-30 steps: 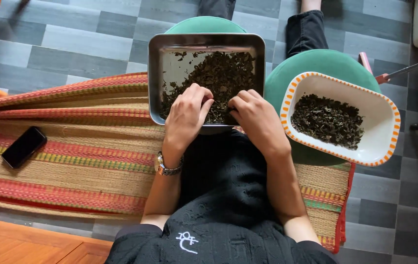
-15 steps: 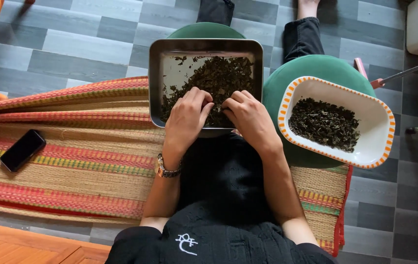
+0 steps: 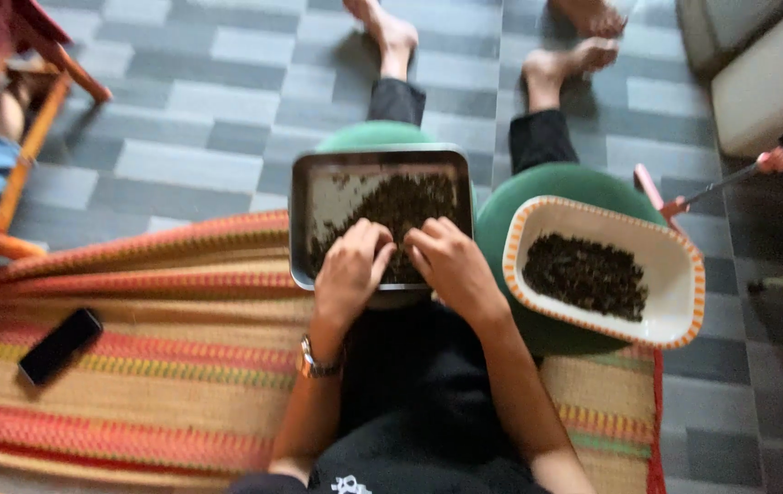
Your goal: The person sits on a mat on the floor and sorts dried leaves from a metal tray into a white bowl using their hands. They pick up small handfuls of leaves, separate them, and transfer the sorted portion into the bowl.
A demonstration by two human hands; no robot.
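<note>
Left hand (image 3: 352,267), right hand (image 3: 449,263): side by side, palms down.

Striped red mat (image 3: 135,384), orange-rimmed white dish (image 3: 675,265)

shiny metal tray (image 3: 300,220), woven straw mat (image 3: 135,375)

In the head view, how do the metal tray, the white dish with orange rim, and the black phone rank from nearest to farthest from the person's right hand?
1. Metal tray: the right hand rests in it, on the dark dried leaves.
2. White dish with orange rim: just to the right, on a green stool.
3. Black phone: far left, on the striped mat.
</note>
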